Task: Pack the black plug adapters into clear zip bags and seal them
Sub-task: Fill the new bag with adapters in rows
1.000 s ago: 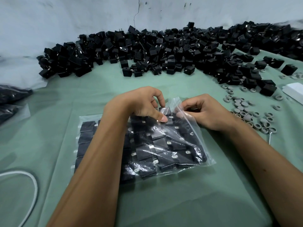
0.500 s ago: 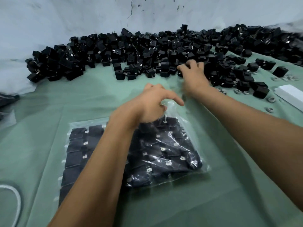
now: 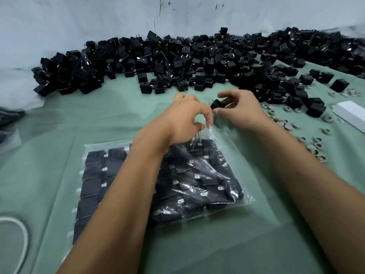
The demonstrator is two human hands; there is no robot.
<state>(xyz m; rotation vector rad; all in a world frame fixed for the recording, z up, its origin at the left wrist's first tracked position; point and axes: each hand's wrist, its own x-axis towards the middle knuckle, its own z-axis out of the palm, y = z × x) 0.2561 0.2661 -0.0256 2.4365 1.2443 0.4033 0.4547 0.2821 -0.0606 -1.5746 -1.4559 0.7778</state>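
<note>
A clear zip bag [image 3: 235,155] lies on the green cloth, packed with rows of black plug adapters [image 3: 197,178]. My left hand [image 3: 183,119] pinches the bag's top edge near its upper right corner and lifts it. My right hand [image 3: 241,109] hovers just beyond the bag mouth and grips one black adapter [image 3: 217,104] between thumb and fingers. A long heap of loose black adapters [image 3: 177,60] runs along the back against the wall.
Small grey rings [image 3: 316,145] are scattered at the right. A white box [image 3: 349,113] lies at the right edge. A white cable [image 3: 21,234] curves at the lower left. Dark filled bags [image 3: 9,117] sit at the left edge.
My right hand left the bag mouth, reached into the heap, and came back toward the bag holding one adapter. My left hand kept its pinch on the bag's top edge.
</note>
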